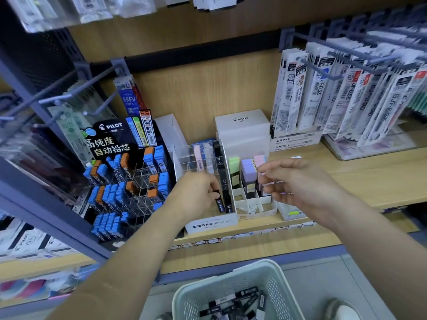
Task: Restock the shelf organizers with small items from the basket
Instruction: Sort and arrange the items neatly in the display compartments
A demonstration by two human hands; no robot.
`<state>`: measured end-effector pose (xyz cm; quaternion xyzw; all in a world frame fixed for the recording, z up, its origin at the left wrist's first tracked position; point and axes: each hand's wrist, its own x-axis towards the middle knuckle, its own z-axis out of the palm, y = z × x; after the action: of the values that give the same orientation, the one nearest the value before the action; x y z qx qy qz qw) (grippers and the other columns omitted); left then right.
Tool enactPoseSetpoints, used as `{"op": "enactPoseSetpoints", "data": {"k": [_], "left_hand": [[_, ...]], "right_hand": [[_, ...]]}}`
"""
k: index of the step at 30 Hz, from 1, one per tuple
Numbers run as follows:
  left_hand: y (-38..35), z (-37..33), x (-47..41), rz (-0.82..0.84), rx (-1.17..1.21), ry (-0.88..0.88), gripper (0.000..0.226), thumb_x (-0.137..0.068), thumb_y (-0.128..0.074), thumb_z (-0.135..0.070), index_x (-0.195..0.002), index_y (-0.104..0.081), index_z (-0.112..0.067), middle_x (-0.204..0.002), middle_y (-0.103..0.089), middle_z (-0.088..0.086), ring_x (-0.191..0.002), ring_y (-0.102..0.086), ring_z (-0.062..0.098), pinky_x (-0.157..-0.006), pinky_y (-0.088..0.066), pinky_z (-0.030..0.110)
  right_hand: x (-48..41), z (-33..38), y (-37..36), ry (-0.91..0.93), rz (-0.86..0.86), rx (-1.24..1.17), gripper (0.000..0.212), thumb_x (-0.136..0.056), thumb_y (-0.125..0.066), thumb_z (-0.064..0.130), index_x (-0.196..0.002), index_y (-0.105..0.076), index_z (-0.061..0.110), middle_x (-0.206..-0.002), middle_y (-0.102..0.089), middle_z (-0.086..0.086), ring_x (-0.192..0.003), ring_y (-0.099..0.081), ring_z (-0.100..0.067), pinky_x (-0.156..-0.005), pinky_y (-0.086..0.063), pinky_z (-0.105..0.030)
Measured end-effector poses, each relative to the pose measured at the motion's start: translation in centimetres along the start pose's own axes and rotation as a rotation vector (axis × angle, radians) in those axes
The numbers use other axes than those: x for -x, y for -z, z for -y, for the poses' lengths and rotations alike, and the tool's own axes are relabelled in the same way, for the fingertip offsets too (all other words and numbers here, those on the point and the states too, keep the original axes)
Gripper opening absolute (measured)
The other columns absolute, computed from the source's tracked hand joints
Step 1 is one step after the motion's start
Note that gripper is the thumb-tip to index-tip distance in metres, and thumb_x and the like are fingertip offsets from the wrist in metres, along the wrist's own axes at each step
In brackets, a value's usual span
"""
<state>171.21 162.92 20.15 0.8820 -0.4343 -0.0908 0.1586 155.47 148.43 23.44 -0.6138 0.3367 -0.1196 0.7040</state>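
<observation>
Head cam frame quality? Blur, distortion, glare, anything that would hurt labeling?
Head view: wide-angle bend bows the shelf edge and splays the peg hooks; hanging packs at top left are smeared; centre is sharp, MONO organizer label readable, left hand and its black lead case crisp; right hand fingertips slightly blurred; light even, shadows soft, no strong glare.

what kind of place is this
Most likely a stationery shop aisle: white pen-refill packs hanging on grey metal pegs, a black Pilot display rack of blue-capped lead cases, and price labels along the wooden shelf edge.
</observation>
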Motion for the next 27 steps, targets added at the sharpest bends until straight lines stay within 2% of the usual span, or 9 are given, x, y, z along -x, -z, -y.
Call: {"op": "enactPoseSetpoints", "data": {"k": [7,11,14,17,22,25,27], "left_hand": [[-0.4,0.6,-0.2,-0.028,-0.073,-0.018,0.016,-0.090,-0.063,-0.021,-0.104,-0.068,-0.016,-0.097,-0.071,0.001,-0.094,-0.064,0.018,-0.087,-0.052,0.033],[-1.7,0.5,-0.2,0.013,-0.166,-0.061,0.006,-0.093,-0.058,-0.018,-0.097,-0.062,-0.016,-0.088,-0.069,0.002,-0.085,-0.062,0.021,-0.077,-0.052,0.035],[-2.5,0.8,-0.1,-0.043,-0.259,-0.099,0.009,-0.094,-0.053,-0.013,-0.085,-0.054,-0.016,-0.074,-0.062,0.001,-0.070,-0.057,0.021,-0.066,-0.050,0.032],[-2.6,1.4,0.1,-0.087,-0.331,-0.126,0.009,-0.094,-0.052,-0.014,-0.085,-0.051,-0.018,-0.070,-0.060,0.000,-0.066,-0.056,0.022,-0.063,-0.051,0.034],[-2.0,1.0,1.2,-0.157,-0.269,-0.173,0.009,-0.094,-0.054,-0.024,-0.095,-0.058,-0.015,-0.082,-0.068,0.004,-0.074,-0.063,0.027,-0.068,-0.053,0.039],[-1.2,-0.3,3.1,-0.245,-0.196,-0.274,0.010,-0.091,-0.057,-0.025,-0.089,-0.058,-0.016,-0.074,-0.066,0.002,-0.069,-0.062,0.027,-0.064,-0.053,0.039],[-1.1,-1.2,5.1,-0.187,-0.146,-0.318,0.010,-0.090,-0.058,-0.027,-0.087,-0.057,-0.017,-0.071,-0.065,0.001,-0.069,-0.061,0.027,-0.065,-0.052,0.038]], "right_hand": [[0.1,-0.1,0.2,-0.001,0.019,0.017,0.017,-0.094,-0.055,0.005,-0.094,-0.072,0.008,-0.079,-0.069,-0.009,-0.062,-0.062,-0.016,-0.057,-0.049,-0.023],[0.3,-0.6,0.0,-0.017,0.042,0.053,0.017,-0.095,-0.054,0.003,-0.095,-0.071,0.006,-0.076,-0.068,-0.009,-0.058,-0.060,-0.014,-0.054,-0.048,-0.021],[0.6,-1.6,-0.3,-0.045,0.108,0.148,0.017,-0.096,-0.054,0.007,-0.096,-0.071,0.008,-0.074,-0.068,-0.006,-0.057,-0.061,-0.012,-0.053,-0.048,-0.020],[0.7,-2.7,-0.4,-0.071,0.169,0.249,0.017,-0.095,-0.055,0.007,-0.095,-0.071,0.009,-0.074,-0.068,-0.005,-0.058,-0.061,-0.012,-0.055,-0.049,-0.020],[1.1,-3.9,0.4,-0.092,0.237,0.406,0.018,-0.097,-0.053,0.009,-0.091,-0.070,0.011,-0.074,-0.069,-0.004,-0.058,-0.061,-0.011,-0.056,-0.048,-0.021],[1.4,-5.3,1.0,-0.137,0.273,0.498,0.018,-0.097,-0.052,0.010,-0.090,-0.068,0.012,-0.078,-0.069,-0.007,-0.060,-0.062,-0.014,-0.059,-0.049,-0.023],[1.9,-6.8,1.2,-0.182,0.309,0.578,0.015,-0.097,-0.052,0.010,-0.093,-0.066,0.011,-0.079,-0.068,-0.007,-0.062,-0.062,-0.016,-0.061,-0.049,-0.026]]}}
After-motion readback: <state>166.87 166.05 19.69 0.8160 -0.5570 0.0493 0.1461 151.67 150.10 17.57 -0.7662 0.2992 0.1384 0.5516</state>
